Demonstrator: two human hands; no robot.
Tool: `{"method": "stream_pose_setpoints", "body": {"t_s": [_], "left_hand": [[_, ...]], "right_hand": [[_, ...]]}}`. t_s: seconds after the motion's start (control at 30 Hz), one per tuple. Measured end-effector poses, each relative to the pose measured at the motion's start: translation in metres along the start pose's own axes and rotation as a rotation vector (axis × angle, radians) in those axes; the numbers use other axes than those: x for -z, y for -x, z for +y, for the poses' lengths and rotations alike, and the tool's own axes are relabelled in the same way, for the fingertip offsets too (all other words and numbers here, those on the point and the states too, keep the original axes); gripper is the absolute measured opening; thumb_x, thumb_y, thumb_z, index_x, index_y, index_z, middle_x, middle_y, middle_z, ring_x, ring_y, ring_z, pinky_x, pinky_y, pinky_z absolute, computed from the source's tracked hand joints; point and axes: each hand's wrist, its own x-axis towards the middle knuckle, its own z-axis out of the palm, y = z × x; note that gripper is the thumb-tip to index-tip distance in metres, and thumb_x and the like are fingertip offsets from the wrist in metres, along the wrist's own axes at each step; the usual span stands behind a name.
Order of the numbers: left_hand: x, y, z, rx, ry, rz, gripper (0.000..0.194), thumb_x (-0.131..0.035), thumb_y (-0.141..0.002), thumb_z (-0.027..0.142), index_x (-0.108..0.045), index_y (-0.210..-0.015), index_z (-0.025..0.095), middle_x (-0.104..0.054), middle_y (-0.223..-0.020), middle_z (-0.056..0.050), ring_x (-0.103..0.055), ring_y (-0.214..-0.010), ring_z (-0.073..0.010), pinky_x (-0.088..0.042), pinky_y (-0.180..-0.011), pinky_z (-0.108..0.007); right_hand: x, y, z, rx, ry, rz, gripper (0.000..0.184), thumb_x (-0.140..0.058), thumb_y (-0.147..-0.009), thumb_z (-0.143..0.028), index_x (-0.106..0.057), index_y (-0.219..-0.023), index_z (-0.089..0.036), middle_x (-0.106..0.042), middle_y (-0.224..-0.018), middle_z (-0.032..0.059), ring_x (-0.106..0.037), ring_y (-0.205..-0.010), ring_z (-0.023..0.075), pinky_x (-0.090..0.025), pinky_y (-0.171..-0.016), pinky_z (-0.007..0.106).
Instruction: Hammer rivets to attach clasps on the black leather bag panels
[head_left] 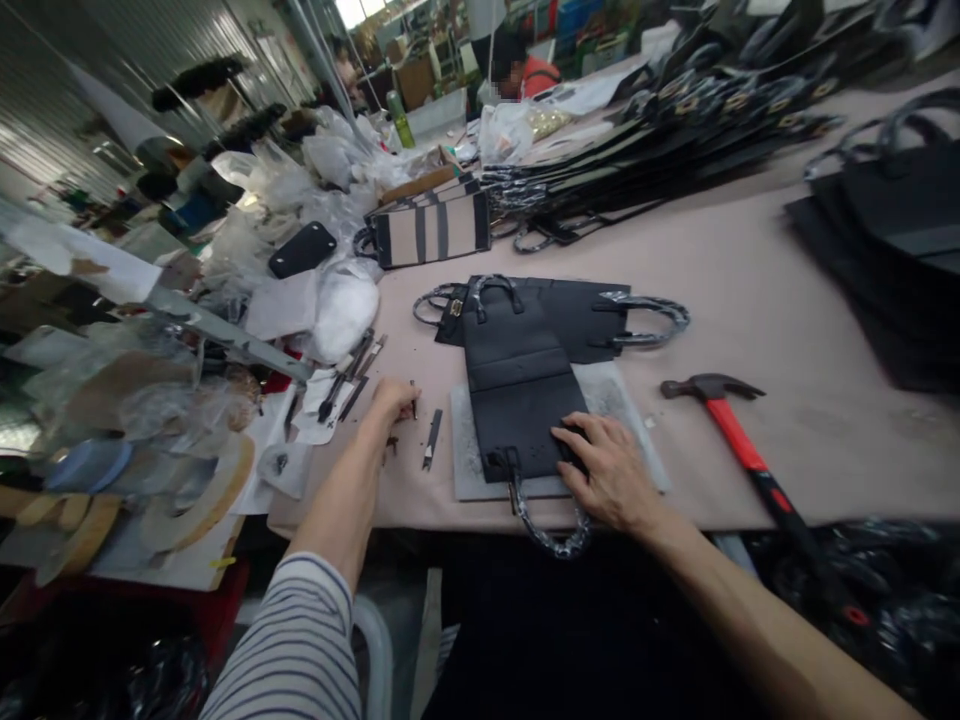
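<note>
Right hand (600, 465): fingers apart, resting on black bag (517, 390); best kept flat on grey slab (619, 395). Left hand (396, 398): fingers together, apparently pinching slim dark item (413, 400), blurred.

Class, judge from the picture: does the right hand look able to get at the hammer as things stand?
Probably yes: the right hand rests on the black bag, the hammer lies uncovered to its right, and nothing bulky shows between them.
</note>
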Motion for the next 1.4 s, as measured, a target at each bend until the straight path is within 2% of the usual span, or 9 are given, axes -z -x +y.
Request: {"method": "stream_pose_setpoints", "body": {"t_s": [0.2, 0.33, 0.4, 0.5, 0.57, 0.7, 0.87, 1.1, 1.4], "left_hand": [[0.004, 0.026, -0.016, -0.030, 0.331, -0.024, 0.024, -0.067, -0.088, 0.018, -0.058, -0.066, 0.016, -0.049, -0.047, 0.001, -0.060, -0.052, -0.0189, -0.056, -0.063, -0.034], [0.005, 0.066, -0.020, -0.105, 0.635, -0.099, 0.015, -0.060, -0.093, 0.017, -0.056, -0.079, 0.016, -0.064, -0.068, -0.002, -0.064, -0.060, -0.0133, -0.058, -0.067, -0.029], [-0.002, 0.090, -0.017, -0.163, 0.796, -0.163, 0.010, -0.068, -0.088, 0.019, -0.059, -0.090, 0.016, -0.068, -0.078, -0.002, -0.069, -0.069, -0.0131, -0.060, -0.072, -0.028], [-0.025, 0.127, -0.006, -0.272, 1.131, -0.337, 0.040, -0.084, -0.070, 0.024, -0.062, -0.103, 0.016, -0.069, -0.082, -0.001, -0.071, -0.072, -0.0152, -0.062, -0.071, -0.029], [-0.046, 0.150, 0.006, -0.337, 1.226, -0.423, 0.048, -0.089, -0.064, 0.029, -0.063, -0.101, 0.016, -0.069, -0.081, -0.001, -0.072, -0.071, -0.0173, -0.062, -0.068, -0.030], [-0.081, 0.182, 0.031, -0.479, 1.159, -0.388, 0.037, -0.083, -0.074, 0.041, -0.064, -0.093, 0.015, -0.072, -0.080, -0.004, -0.074, -0.072, -0.0189, -0.062, -0.071, -0.030], [-0.103, 0.187, 0.034, -0.665, 0.947, -0.231, 0.020, -0.074, -0.083, 0.034, -0.068, -0.089, 0.016, -0.075, -0.081, -0.005, -0.074, -0.076, -0.0176, -0.061, -0.077, -0.029], [-0.116, 0.186, 0.025, -0.721, 0.898, -0.150, 0.019, -0.070, -0.088, 0.035, -0.070, -0.091, 0.017, -0.076, -0.085, -0.005, -0.075, -0.081, -0.0180, -0.062, -0.082, -0.031], [-0.117, 0.188, 0.028, -0.741, 0.873, -0.090, 0.015, -0.068, -0.089, 0.031, -0.071, -0.091, 0.017, -0.077, -0.085, -0.005, -0.074, -0.079, -0.0171, -0.062, -0.080, -0.029]], "right_hand": [[0.003, -0.001, -0.002, -0.025, -0.029, -0.011, 0.040, -0.061, -0.091, -0.027, -0.065, -0.129, -0.017, -0.056, -0.136, 0.0145, -0.048, -0.127, 0.0342, -0.035, -0.113, 0.055], [0.004, -0.001, -0.002, -0.034, -0.038, -0.008, 0.040, -0.061, -0.091, -0.027, -0.065, -0.130, -0.019, -0.057, -0.135, 0.0137, -0.049, -0.127, 0.0340, -0.035, -0.113, 0.054], [0.005, -0.001, -0.003, -0.037, -0.039, -0.014, 0.040, -0.061, -0.091, -0.027, -0.064, -0.131, -0.019, -0.057, -0.136, 0.0137, -0.049, -0.127, 0.0340, -0.035, -0.113, 0.054], [0.006, -0.002, -0.004, -0.039, -0.040, -0.020, 0.040, -0.061, -0.091, -0.027, -0.064, -0.130, -0.017, -0.057, -0.136, 0.0147, -0.049, -0.127, 0.0339, -0.035, -0.114, 0.054], [0.007, -0.002, -0.004, -0.040, -0.041, -0.023, 0.040, -0.061, -0.091, -0.027, -0.065, -0.129, -0.016, -0.057, -0.135, 0.0150, -0.049, -0.127, 0.0340, -0.034, -0.114, 0.054], [0.007, -0.003, -0.005, -0.043, -0.032, -0.033, 0.040, -0.062, -0.092, -0.026, -0.065, -0.130, -0.016, -0.056, -0.135, 0.0148, -0.048, -0.127, 0.0340, -0.034, -0.114, 0.053], [0.008, -0.002, -0.005, -0.051, -0.037, -0.031, 0.040, -0.063, -0.091, -0.028, -0.064, -0.130, -0.018, -0.056, -0.136, 0.0147, -0.048, -0.127, 0.0343, -0.033, -0.114, 0.054], [0.009, -0.003, -0.004, -0.060, -0.066, -0.033, 0.043, -0.065, -0.090, -0.028, -0.065, -0.131, -0.018, -0.057, -0.136, 0.0145, -0.048, -0.128, 0.0351, -0.033, -0.115, 0.056], [0.012, -0.003, -0.005, -0.053, -0.055, -0.023, 0.041, -0.064, -0.090, -0.028, -0.065, -0.130, -0.017, -0.058, -0.134, 0.0145, -0.049, -0.127, 0.0346, -0.032, -0.115, 0.055]]}}
